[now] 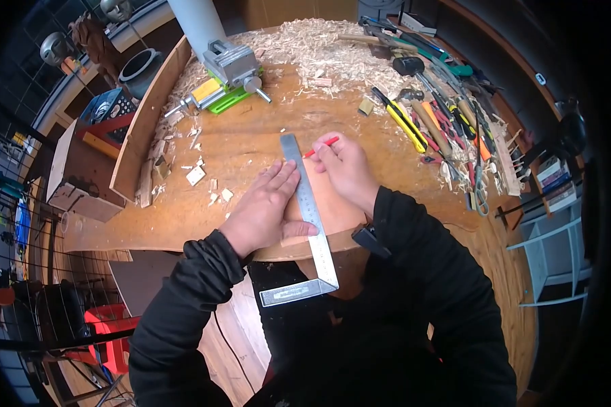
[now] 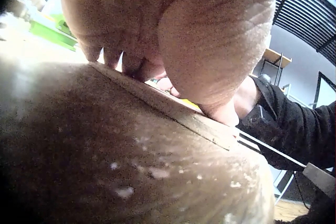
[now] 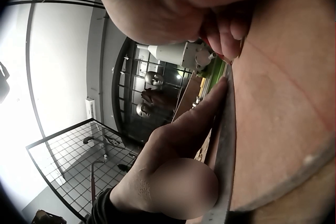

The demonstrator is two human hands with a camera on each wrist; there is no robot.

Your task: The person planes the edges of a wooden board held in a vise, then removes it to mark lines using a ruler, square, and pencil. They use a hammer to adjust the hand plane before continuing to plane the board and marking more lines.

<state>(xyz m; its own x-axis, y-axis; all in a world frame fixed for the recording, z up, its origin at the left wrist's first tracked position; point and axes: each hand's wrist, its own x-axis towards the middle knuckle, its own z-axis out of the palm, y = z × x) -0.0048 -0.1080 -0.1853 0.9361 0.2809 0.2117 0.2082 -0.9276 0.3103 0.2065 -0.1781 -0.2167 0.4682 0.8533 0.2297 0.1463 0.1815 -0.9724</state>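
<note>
A metal try square (image 1: 307, 197) lies across a thin wooden board (image 1: 338, 207), its stock hanging past the table's front edge toward the body. My left hand (image 1: 263, 207) rests on the square and board, with straight fingers pressing near the blade's far part and the thumb across the blade lower down. My right hand (image 1: 348, 169) pinches a red pencil (image 1: 323, 147), its tip at the blade's right edge near the far end of the board. In the right wrist view a faint red curved line (image 3: 294, 78) runs over the board (image 3: 278, 145).
A small vise (image 1: 231, 71) with a green base stands at the back left of the table (image 1: 251, 122). Wood shavings (image 1: 299, 44) are heaped behind. Many hand tools, among them a yellow utility knife (image 1: 404, 122), lie at the right. A wooden rim (image 1: 146, 129) borders the left.
</note>
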